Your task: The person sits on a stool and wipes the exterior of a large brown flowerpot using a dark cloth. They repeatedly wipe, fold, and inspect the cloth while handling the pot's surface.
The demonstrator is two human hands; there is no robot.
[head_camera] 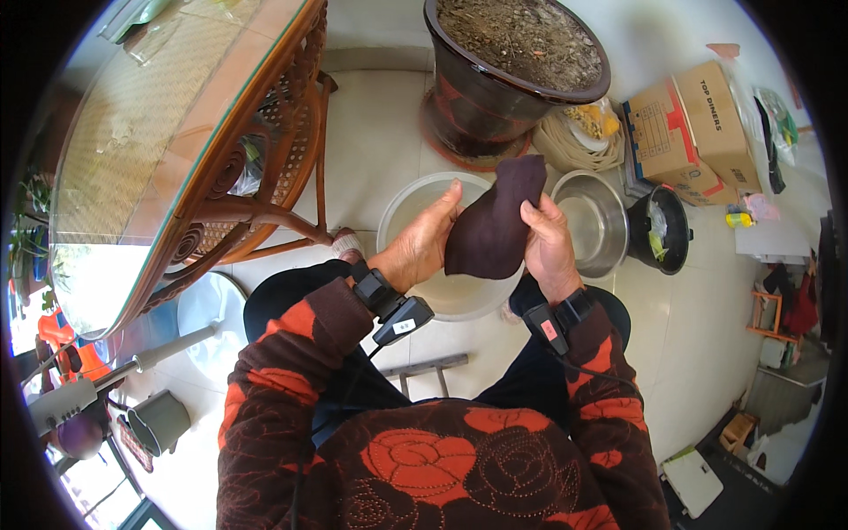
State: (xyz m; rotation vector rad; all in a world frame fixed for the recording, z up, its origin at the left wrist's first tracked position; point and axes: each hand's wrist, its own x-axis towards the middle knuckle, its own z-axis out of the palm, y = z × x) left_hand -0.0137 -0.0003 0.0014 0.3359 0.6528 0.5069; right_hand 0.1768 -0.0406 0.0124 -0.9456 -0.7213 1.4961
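A dark maroon piece of cloth point(493, 232), narrow at its upper end and broad below, hangs between my two hands. My right hand point(550, 242) pinches its right edge, thumb on the front face. At the cloth's left edge is my left hand point(424, 235), thumb raised and the other fingers partly hidden behind the cloth. Beneath both hands a pale round basin point(457, 301) stands on the floor between my legs; it seems to hold cloudy water. To its right sits a stainless steel basin point(593, 222).
A large glazed pot of soil point(510, 119) stands ahead. Right of it are a cardboard box point(702, 132) and a black bucket point(662, 232). A glass-topped rattan table point(179, 112) fills the left. A pedestal fan's pole point(175, 346) and a grey bin point(159, 421) are lower left.
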